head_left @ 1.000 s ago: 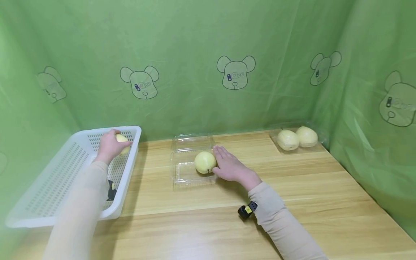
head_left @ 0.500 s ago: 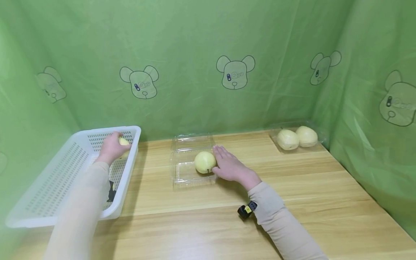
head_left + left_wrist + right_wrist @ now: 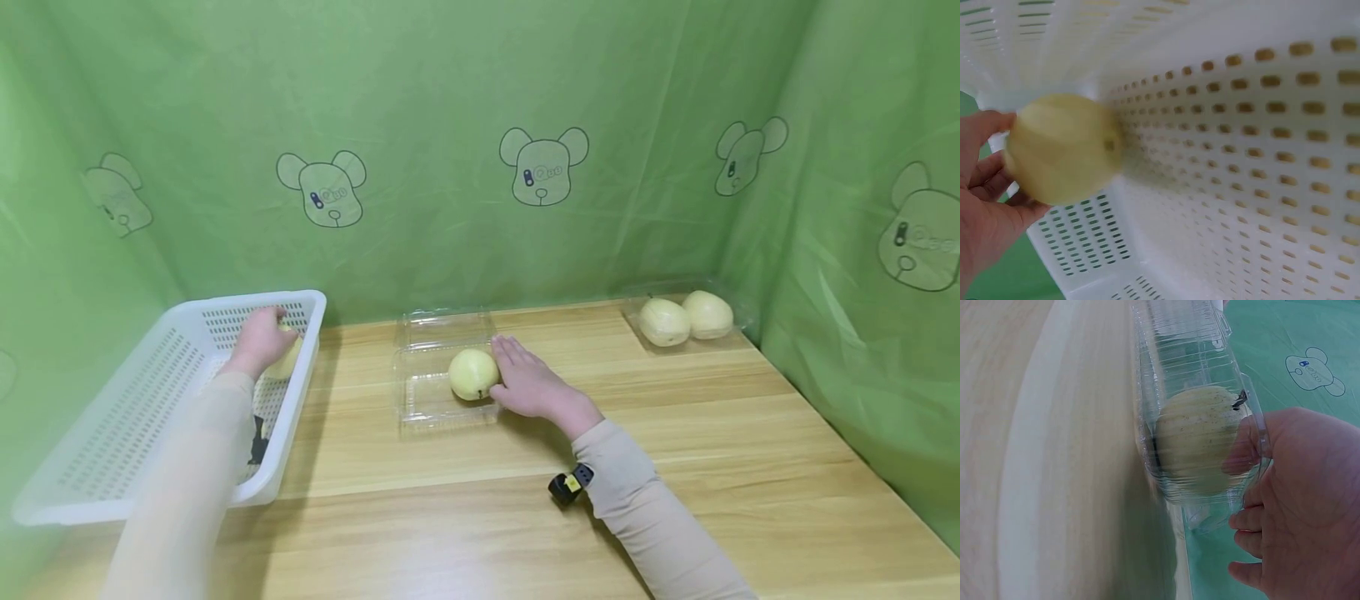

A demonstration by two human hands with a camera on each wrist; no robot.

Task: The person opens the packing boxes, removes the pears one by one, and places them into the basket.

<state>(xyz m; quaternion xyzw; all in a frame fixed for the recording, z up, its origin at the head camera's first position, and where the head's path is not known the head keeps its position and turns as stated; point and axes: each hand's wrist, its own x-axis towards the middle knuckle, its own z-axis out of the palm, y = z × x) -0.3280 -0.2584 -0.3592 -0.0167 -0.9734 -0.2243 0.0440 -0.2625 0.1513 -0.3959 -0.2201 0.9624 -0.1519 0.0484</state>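
My left hand [image 3: 261, 340] is inside the white plastic basket [image 3: 313, 350], holding a pale yellow pear [image 3: 1063, 149] between thumb and fingers near the basket's wall. At the table's centre, a second pear [image 3: 473, 374] sits in the right part of an open clear plastic clamshell box [image 3: 431, 400]. My right hand [image 3: 534, 386] rests against that box's right side, fingers mostly straight. Through the plastic in the right wrist view, the right thumb [image 3: 1242, 447] lies by the pear, and a dark stem shows on the fruit.
At the back right stands another clear box [image 3: 645, 343] with two pears [image 3: 686, 319] in it. A green curtain [image 3: 450, 100] with bear-head prints surrounds the wooden table [image 3: 465, 533]. A black wrist camera [image 3: 567, 488] sits at the right cuff.
The left hand has shifted slightly down and right inside the basket, and its pear has come lower and nearer. My right hand and the box have stayed still.
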